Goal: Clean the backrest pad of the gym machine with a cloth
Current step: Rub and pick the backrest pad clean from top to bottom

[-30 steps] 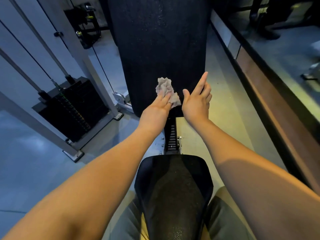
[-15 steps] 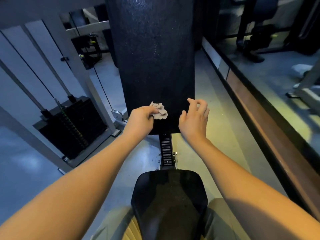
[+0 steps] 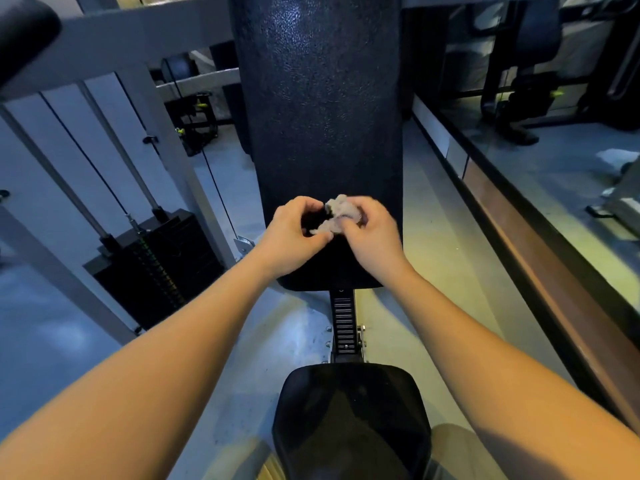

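The tall black backrest pad [image 3: 318,109] stands upright in the middle of the view, its textured face toward me. In front of its lower part, both hands meet around a small crumpled grey cloth [image 3: 337,213]. My left hand [image 3: 294,237] pinches the cloth's lower left end with curled fingers. My right hand [image 3: 372,233] grips the cloth's right side, fingers curled over it. Part of the cloth is hidden under my fingers. Whether the cloth touches the pad cannot be told.
The black seat pad [image 3: 349,420] lies below, joined by a notched adjustment post [image 3: 343,320]. A weight stack [image 3: 156,268] with cables and a grey frame [image 3: 104,39] stands at the left. A dark ledge [image 3: 554,278] runs along the right, with other machines behind it.
My right hand moved left from the pad's lower right edge and took hold of the cloth. My left hand shifted right, still holding it. The view tilted up, showing more of the pad.
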Demonstrator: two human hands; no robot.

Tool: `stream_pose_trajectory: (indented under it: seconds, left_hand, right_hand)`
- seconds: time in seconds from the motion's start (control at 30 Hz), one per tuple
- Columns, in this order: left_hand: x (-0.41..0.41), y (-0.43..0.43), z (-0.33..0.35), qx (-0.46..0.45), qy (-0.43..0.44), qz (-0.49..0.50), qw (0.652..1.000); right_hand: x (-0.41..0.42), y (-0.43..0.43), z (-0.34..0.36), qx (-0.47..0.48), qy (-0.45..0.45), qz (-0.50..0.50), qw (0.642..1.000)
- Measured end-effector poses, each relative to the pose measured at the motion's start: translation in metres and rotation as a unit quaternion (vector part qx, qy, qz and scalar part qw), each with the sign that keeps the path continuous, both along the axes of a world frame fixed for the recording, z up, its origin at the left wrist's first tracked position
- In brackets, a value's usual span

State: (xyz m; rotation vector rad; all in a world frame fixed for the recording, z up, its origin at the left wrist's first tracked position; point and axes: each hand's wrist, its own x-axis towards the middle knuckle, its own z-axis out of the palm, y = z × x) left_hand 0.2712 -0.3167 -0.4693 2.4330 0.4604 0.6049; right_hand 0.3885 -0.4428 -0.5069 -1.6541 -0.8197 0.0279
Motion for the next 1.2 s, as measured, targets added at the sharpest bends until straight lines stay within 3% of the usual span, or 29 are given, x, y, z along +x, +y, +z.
stream_pose_trajectory:
  seconds: [0.1,0.2,0.3,0.37,0.53,0.6,0.7,0.8,0.97,1.07,1.2]
  left_hand:
    - [0.004,0.022,0.01,0.129,0.085,0.069,0.986]
    - [0.007,0.039,0.005,0.218,0.171,0.12,0.953]
    - [0.011,0.046,-0.007,0.254,0.178,0.134,0.941]
    - [0.011,0.048,-0.012,0.264,0.166,0.141,0.939]
    - [0.007,0.054,-0.011,0.268,0.169,0.134,0.939]
    - [0.005,0.054,-0.011,0.266,0.173,0.13,0.939]
    - [0.004,0.056,-0.009,0.264,0.175,0.121,0.941]
    - [0.001,0.061,-0.007,0.273,0.179,0.11,0.939]
    - [-0.006,0.065,-0.015,0.298,0.181,0.097,0.932]
    - [-0.015,0.066,-0.027,0.306,0.192,0.093,0.928]
    - [-0.023,0.067,-0.042,0.281,0.177,0.083,0.939]
  right_hand:
    - [0.026,0.002,0.025,0.022,-0.154,-0.104,0.982]
    - [0.054,0.01,0.039,0.0,-0.233,-0.184,0.955]
    - [0.055,0.028,0.028,-0.018,-0.284,-0.211,0.935]
    - [0.041,0.038,0.006,-0.042,-0.333,-0.185,0.924]
    - [0.022,0.029,-0.036,-0.153,-0.468,-0.007,0.87]
    - [0.037,0.028,-0.011,-0.17,-0.474,-0.016,0.864]
    - [0.065,0.036,0.042,-0.105,-0.365,-0.135,0.915]
    - [0.055,0.048,0.038,-0.11,-0.352,-0.131,0.92]
    - [0.0,0.029,-0.065,-0.176,-0.466,0.049,0.866]
    - [0.005,0.021,-0.073,-0.236,-0.526,0.114,0.809]
    - [0.024,0.036,-0.019,-0.149,-0.481,-0.021,0.864]
